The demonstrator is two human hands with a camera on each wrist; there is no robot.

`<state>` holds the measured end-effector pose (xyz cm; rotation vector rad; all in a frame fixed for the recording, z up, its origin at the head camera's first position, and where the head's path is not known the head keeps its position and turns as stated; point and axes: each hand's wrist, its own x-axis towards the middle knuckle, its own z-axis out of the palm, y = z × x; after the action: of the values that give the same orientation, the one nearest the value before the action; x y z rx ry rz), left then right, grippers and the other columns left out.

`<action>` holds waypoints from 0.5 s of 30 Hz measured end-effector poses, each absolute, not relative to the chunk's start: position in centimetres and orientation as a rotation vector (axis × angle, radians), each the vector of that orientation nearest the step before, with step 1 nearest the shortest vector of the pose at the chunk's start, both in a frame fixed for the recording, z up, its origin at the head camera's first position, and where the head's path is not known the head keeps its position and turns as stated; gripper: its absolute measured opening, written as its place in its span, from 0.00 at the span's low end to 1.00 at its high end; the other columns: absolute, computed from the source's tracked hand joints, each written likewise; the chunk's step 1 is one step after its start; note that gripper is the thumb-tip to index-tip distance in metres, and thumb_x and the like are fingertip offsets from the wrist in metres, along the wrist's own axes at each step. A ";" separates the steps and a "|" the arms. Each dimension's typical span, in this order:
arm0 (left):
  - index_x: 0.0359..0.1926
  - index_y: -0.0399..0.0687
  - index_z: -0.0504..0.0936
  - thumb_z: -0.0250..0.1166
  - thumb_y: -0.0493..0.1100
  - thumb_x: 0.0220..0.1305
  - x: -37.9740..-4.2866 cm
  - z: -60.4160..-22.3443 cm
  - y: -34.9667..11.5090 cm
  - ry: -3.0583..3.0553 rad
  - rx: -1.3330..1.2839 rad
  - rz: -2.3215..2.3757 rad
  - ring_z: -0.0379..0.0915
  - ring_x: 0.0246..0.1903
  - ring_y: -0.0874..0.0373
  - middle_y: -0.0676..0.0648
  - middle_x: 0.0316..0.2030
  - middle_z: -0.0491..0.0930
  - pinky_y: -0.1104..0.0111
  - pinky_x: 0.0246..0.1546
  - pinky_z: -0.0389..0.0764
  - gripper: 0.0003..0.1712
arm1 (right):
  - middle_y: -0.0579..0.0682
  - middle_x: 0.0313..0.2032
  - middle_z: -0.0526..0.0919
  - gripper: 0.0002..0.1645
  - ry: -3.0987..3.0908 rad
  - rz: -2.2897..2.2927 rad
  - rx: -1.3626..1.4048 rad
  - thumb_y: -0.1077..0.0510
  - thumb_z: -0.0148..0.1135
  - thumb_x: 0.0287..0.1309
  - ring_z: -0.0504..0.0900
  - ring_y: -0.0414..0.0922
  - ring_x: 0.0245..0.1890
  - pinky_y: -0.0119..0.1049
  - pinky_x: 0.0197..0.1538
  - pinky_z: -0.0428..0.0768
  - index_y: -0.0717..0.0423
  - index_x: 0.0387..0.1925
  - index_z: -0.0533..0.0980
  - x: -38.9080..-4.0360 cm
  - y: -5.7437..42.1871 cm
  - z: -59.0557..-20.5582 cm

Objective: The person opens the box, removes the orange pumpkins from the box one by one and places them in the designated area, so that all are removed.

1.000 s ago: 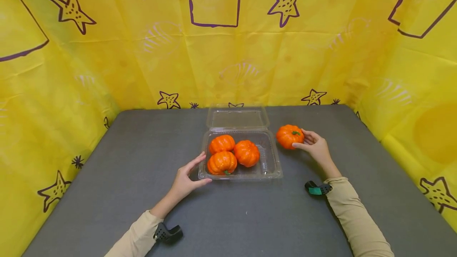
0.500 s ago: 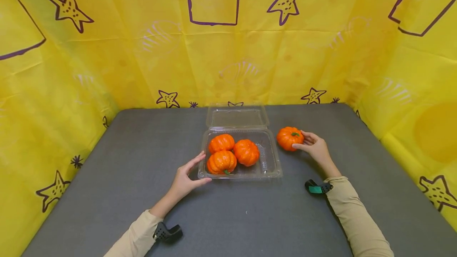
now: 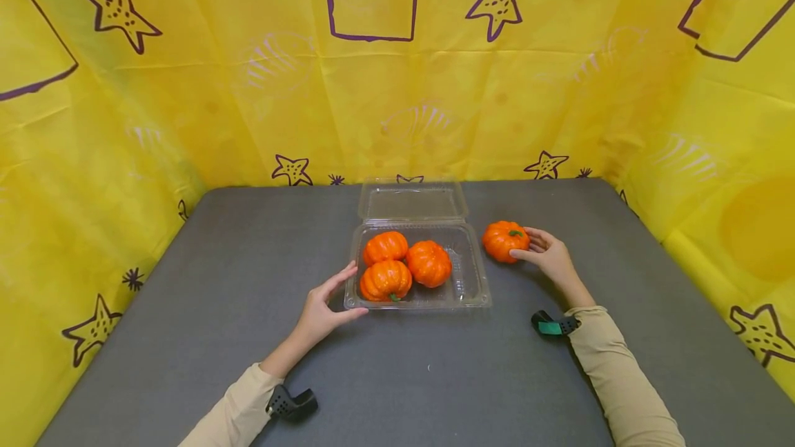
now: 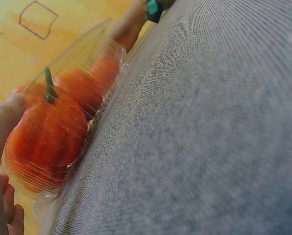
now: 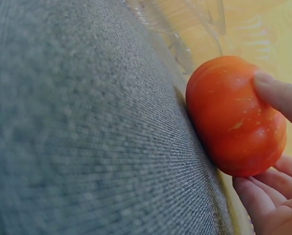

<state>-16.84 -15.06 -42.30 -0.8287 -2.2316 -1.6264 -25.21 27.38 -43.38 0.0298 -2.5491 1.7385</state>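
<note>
A clear plastic clamshell container point(image 3: 468, 299) stands on the grey table with its lid point(image 3: 413, 202) laid back. Three orange toy pumpkins sit in it: a front left one point(image 3: 386, 281), a back left one point(image 3: 385, 247) and a right one point(image 3: 428, 264). My left hand point(image 3: 319, 312) holds the container's front left corner, thumb along the front rim and fingers at the left side. To the right of the container, my right hand point(image 3: 549, 257) grips a further pumpkin point(image 3: 504, 241) between thumb and fingers. In the right wrist view this pumpkin point(image 5: 234, 117) is close against the table.
The grey table point(image 3: 397, 378) is bounded at the back and sides by a yellow cloth point(image 3: 397, 88) with drawn stars. Black wrist mounts point(image 3: 292, 404) are worn at both cuffs. The container's right part shows bare plastic beside the pumpkins.
The pumpkin in my right hand has dropped slightly toward the table since a second ago. Both hands keep nearly the same places, and the head view has tilted down slightly.
</note>
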 end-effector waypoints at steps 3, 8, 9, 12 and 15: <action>0.50 0.21 0.68 0.72 0.24 0.35 -16.8 -42.3 -15.1 -2.232 -0.831 -1.626 0.59 0.56 0.38 0.28 0.53 0.65 0.72 0.55 0.61 0.36 | 0.67 0.58 0.63 0.42 -2.573 1.751 0.027 0.54 0.67 0.48 0.65 0.58 0.56 0.45 0.56 0.62 0.69 0.60 0.60 -25.2 27.4 -43.2; 0.50 0.21 0.69 0.72 0.24 0.34 -16.8 -42.2 -15.1 -2.239 -0.833 -1.600 0.60 0.55 0.38 0.28 0.53 0.66 0.65 0.53 0.65 0.36 | 0.67 0.60 0.59 0.42 -2.591 1.802 0.073 0.57 0.66 0.49 0.61 0.59 0.58 0.48 0.57 0.60 0.69 0.61 0.57 -25.2 27.5 -43.1; 0.50 0.21 0.69 0.72 0.24 0.34 -16.8 -42.2 -15.1 -2.240 -0.834 -1.593 0.60 0.55 0.38 0.28 0.53 0.66 0.62 0.53 0.66 0.36 | 0.67 0.60 0.58 0.42 -2.592 1.810 0.085 0.57 0.65 0.50 0.61 0.59 0.58 0.48 0.57 0.60 0.69 0.62 0.56 -25.2 27.5 -43.0; 0.50 0.21 0.69 0.72 0.24 0.34 -16.8 -42.1 -15.0 -2.235 -0.836 -1.579 0.60 0.54 0.37 0.28 0.53 0.66 0.53 0.50 0.66 0.37 | 0.67 0.61 0.57 0.42 -2.593 1.837 0.129 0.59 0.64 0.51 0.59 0.61 0.59 0.50 0.58 0.58 0.69 0.62 0.54 -25.2 27.5 -43.0; 0.50 0.21 0.69 0.72 0.23 0.33 -16.8 -42.1 -15.0 -2.227 -0.844 -1.574 0.60 0.53 0.35 0.27 0.53 0.66 0.47 0.47 0.65 0.37 | 0.69 0.60 0.56 0.41 -2.584 1.871 0.149 0.62 0.63 0.52 0.58 0.62 0.59 0.51 0.58 0.57 0.70 0.62 0.53 -25.0 27.3 -42.7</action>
<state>-16.81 -15.02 -42.15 -0.8435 -2.2271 -1.5740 -25.03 27.30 -42.73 0.1492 -2.5835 1.8711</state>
